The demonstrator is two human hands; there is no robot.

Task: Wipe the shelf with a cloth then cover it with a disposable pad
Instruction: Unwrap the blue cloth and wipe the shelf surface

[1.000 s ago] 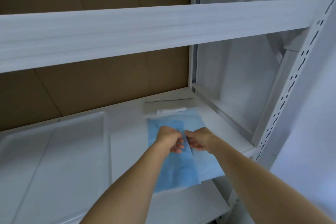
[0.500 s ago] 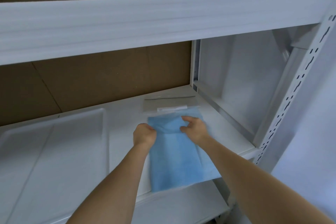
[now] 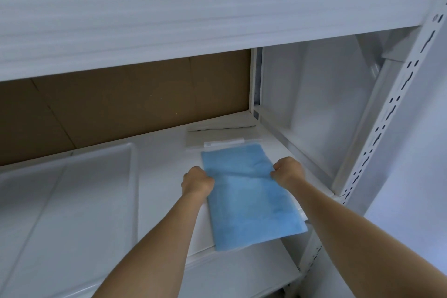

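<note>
A folded blue disposable pad (image 3: 246, 198) lies on the white shelf (image 3: 164, 167) near its right end, its near edge hanging over the shelf's front. My left hand (image 3: 197, 181) pinches the pad's left edge. My right hand (image 3: 287, 172) pinches its right edge. Both hands hold the pad about a third of the way down from its far end, and a crease runs across the pad between them.
A clear plastic bag (image 3: 222, 138) with a white strip lies flat behind the pad. A shallow white tray (image 3: 72, 191) fills the shelf's left part. An upper shelf beam (image 3: 217, 19) crosses overhead. A perforated white upright (image 3: 387, 113) stands at the right; brown cardboard backs the shelf.
My hands started together at the pad's middle and moved apart to its left and right edges. The top layer has spread wider and now covers the lighter layer beneath.
</note>
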